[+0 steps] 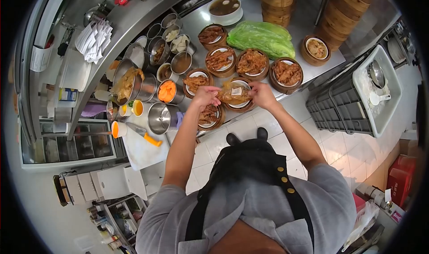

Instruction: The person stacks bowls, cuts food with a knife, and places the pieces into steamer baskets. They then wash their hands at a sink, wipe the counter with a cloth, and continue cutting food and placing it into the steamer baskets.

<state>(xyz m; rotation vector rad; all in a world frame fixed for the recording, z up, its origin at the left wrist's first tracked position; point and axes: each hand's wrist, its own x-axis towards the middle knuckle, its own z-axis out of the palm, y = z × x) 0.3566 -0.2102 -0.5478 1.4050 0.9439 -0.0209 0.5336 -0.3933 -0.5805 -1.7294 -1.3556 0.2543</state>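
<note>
A clear plastic bag of brown food (235,93) with a small white label is held low over a bamboo steamer (241,107) that has a white dish in it. My left hand (206,96) pinches the bag's left end. At the other end, my right hand (262,95) has its fingers closed on the bag's edge, close to the steamer rim. Around them stand several bamboo steamers of reddish-brown chicken feet, such as one steamer of chicken feet (220,60) behind the bag and a partly covered one (209,116) below my left hand.
A green plastic bag (261,38) lies behind the steamers, near a soup bowl (225,8) and tall steamer stacks (343,12). Metal containers, one with carrots (168,92), crowd the left. A knife (145,134) rests on a white board (139,150). A grey crate (342,106) stands right.
</note>
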